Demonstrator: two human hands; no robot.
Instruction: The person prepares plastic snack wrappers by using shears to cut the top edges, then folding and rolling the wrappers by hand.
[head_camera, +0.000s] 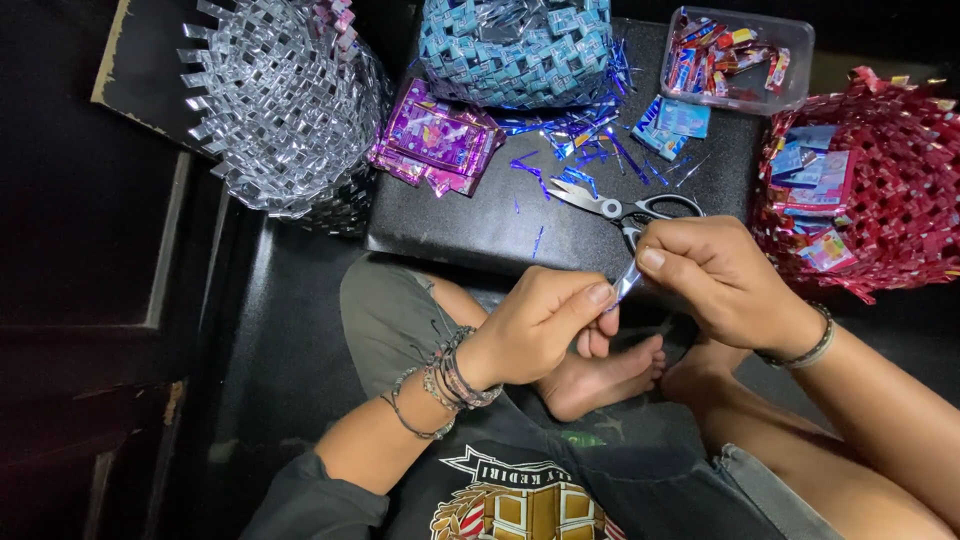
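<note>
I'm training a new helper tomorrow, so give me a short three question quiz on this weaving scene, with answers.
1. True or false: the scissors are in the right hand.
2. Which woven basket sits nearest the right hand? A) silver B) blue C) red
3. What do both hands pinch between their fingertips?

Key
1. False. The scissors lie on the black board, beyond the hands.
2. C. The red basket is beside the right hand; the silver basket and blue basket are farther off.
3. A thin shiny strip, held by the left hand and the right hand together.
</note>
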